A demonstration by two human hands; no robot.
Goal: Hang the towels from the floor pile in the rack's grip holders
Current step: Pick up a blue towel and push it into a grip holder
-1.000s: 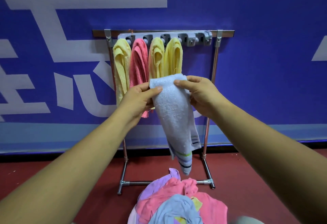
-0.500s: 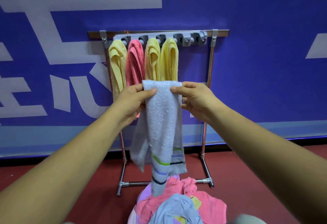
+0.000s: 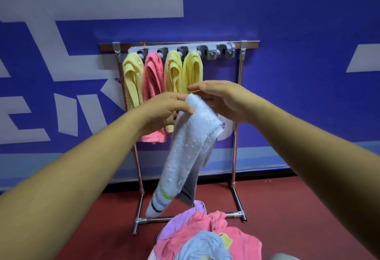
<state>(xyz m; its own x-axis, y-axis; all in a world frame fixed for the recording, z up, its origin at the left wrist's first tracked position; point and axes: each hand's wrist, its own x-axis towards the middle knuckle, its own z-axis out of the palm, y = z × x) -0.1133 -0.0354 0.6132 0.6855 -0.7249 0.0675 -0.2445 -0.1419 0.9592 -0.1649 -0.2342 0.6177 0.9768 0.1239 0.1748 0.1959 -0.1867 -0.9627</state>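
Note:
A pale blue towel [image 3: 190,142] with striped ends hangs folded in front of the rack [image 3: 236,136]. My left hand [image 3: 164,109] pinches its top fold. My right hand [image 3: 224,99] is beside the fold with fingers stretched out flat, touching the cloth's top edge at most. The grey holder strip [image 3: 224,49] on the rack's top bar carries three yellow towels [image 3: 133,79] and one pink towel [image 3: 153,83]. Its two rightmost holders are empty. The floor pile [image 3: 205,237] of pink, purple and blue towels lies below.
A blue wall with white lettering [image 3: 287,23] stands right behind the rack. The floor [image 3: 287,208] is dark red. The rack's metal feet [image 3: 239,214] reach forward on both sides of the pile.
The right hand has let go of the towel's top corner and opened flat. The towel now hangs from the left hand alone and its tail has swung left. Both hands have risen slightly.

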